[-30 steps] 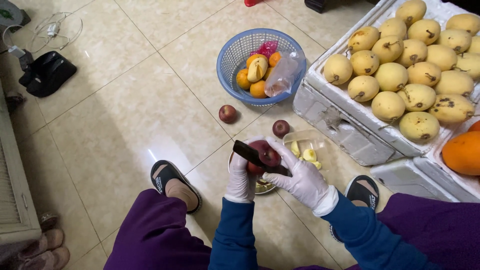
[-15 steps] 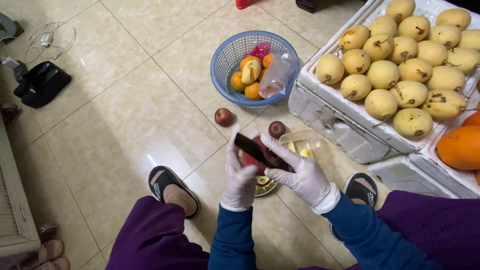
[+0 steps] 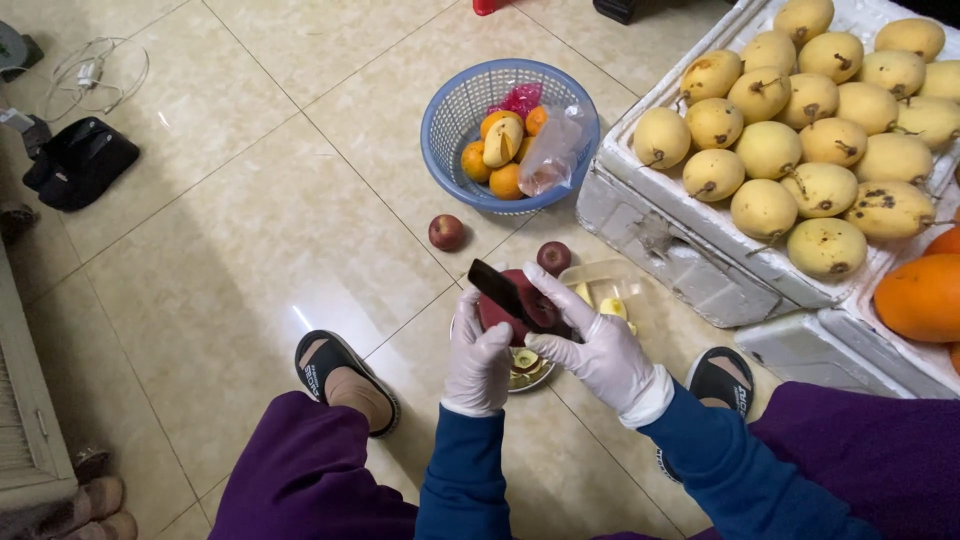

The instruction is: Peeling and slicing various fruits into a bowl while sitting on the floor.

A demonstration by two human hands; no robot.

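Both hands (image 3: pixel 545 350) around red apple (image 3: pixel 520 305)

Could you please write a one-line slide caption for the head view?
Two white-gloved hands, left hand and right hand, hold a dark red round fruit and black-bladed knife above a tiled floor.

White gloves on left hand (image 3: pixel 478 362) and right hand (image 3: pixel 592 352); blue sleeves (image 3: pixel 700 460); purple trousers (image 3: pixel 310 480); black sandals (image 3: pixel 335 365).

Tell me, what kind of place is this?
Probably a room in a home. The floor is glossy beige tile, a black bag and a white cable lie on it, and someone squats there cutting a red fruit.
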